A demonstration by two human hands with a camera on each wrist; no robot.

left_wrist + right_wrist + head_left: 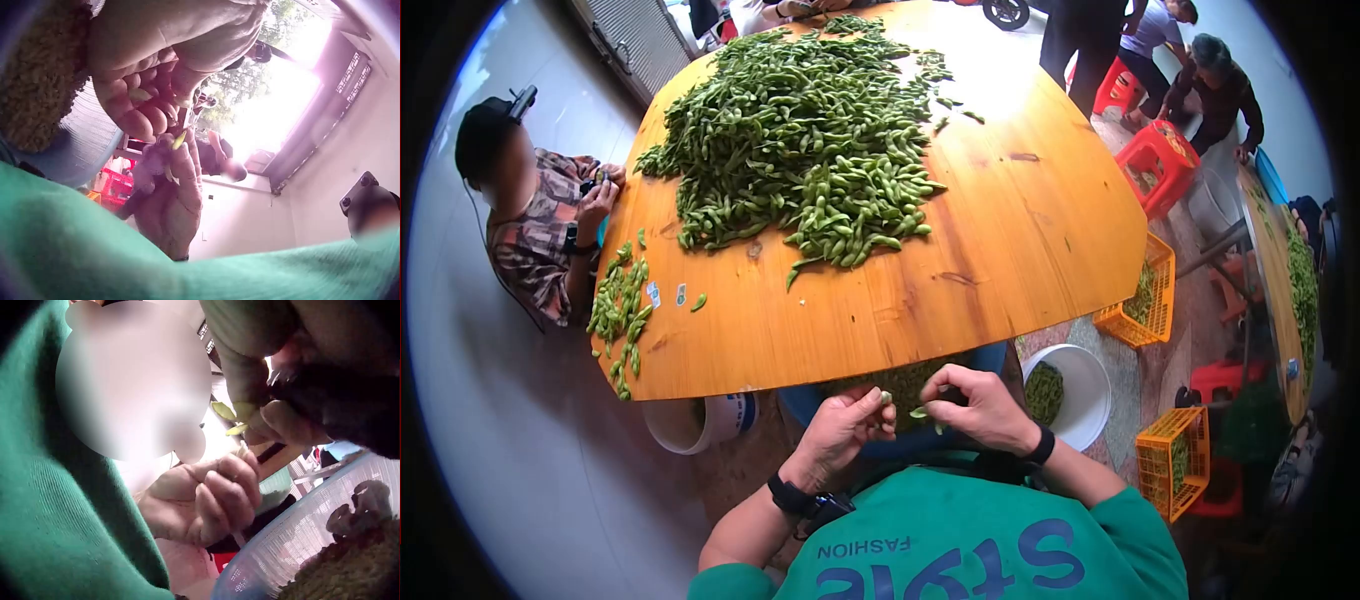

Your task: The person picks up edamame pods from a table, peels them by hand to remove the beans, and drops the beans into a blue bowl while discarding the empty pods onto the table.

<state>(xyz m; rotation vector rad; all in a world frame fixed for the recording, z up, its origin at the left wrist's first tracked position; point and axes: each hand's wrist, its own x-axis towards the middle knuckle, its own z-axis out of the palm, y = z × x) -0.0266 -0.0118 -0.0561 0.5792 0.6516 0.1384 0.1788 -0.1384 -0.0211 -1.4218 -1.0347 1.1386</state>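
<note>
My left hand [845, 428] is curled above the blue tub's rim [802, 405], a small pale green piece [886, 397] pinched at its thumb. Close beside it, without contact, my right hand [990, 410] pinches a green pod [918, 412]. In the left wrist view, the left hand [169, 44] has bent fingers, and the pod [179, 140] stands out from the right hand [172, 206]. Two yellow-green pod ends [223, 411] show at the right hand [269, 381] in the right wrist view, above the curled left hand [212, 500].
A large heap of green pods [800, 140] covers the far part of the wooden table [1020, 220]; a smaller group [622, 300] lies at its left edge. White buckets [1095, 400] stand below, orange crates [1155, 450] to the right. A person [540, 220] sits at the left.
</note>
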